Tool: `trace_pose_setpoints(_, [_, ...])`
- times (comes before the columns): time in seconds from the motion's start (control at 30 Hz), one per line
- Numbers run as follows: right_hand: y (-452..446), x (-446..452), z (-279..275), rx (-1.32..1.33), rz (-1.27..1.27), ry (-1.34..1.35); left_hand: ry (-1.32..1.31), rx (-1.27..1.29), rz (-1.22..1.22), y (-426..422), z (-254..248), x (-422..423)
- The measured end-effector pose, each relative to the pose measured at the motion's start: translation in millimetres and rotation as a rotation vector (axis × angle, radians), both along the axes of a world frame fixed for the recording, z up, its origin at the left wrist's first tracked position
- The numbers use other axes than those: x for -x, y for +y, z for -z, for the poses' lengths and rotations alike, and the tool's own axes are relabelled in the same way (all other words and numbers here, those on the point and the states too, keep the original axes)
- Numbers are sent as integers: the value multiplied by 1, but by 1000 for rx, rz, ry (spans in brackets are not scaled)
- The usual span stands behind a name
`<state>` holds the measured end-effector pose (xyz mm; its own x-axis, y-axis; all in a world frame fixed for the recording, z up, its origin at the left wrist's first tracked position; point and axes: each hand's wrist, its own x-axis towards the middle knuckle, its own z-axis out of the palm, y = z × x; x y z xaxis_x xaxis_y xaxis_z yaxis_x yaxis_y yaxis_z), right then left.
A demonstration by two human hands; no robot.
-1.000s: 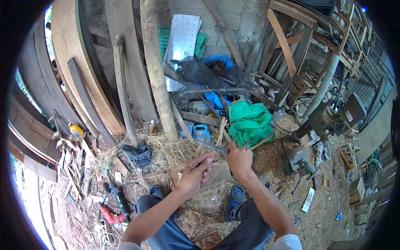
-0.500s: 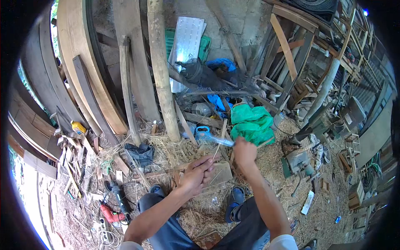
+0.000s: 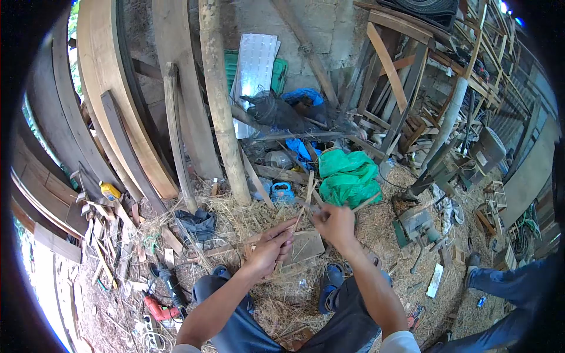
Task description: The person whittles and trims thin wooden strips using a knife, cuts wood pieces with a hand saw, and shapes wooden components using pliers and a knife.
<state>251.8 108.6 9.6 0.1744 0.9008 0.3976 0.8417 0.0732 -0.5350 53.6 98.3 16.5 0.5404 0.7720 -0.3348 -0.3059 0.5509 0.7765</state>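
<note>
My left hand (image 3: 269, 249) is closed on a thin wooden stick (image 3: 301, 216), whose upper end points up past my fingers. Just to the right, my right hand (image 3: 336, 227) is wrapped round the handle end of a knife (image 3: 307, 207). Its blade, blurred by motion, reaches left across the upper part of the stick. Beneath both hands a wooden block (image 3: 305, 246) lies on the shavings between my feet.
A green plastic bag (image 3: 348, 179) and a blue container (image 3: 282, 193) lie ahead. A red drill (image 3: 159, 308) and a grinder (image 3: 169, 283) rest at lower left. A metal machine (image 3: 415, 226) stands right. Another person's legs (image 3: 512, 288) show at far right.
The knife has swung from pointing left beyond the stick to crossing near it, while my right hand moved slightly left and down. Another person's legs have come in at the right.
</note>
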Motion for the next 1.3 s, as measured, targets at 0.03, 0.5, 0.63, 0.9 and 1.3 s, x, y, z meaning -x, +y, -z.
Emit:
trace_pose_setpoints(0.03, [-3, 7, 1, -1, -30, -77, 0, -3, 3, -1, -1, -2])
trace_pose_setpoints(0.5, [19, -18, 10, 184, 152, -436, 13, 22, 43, 1, 6, -9])
trace_pose_setpoints(0.63, [30, -104, 30, 363, 529, -233, 150, -23, 66, 0, -13, 25])
trace_pose_setpoints(0.9, [18, -56, 27, 98, 320, -118, 262, -248, -1, 18, 9, 14])
trace_pose_setpoints(1.3, [15, 19, 27, 177, -60, -431, 286, -326, -102, -1, 19, -10])
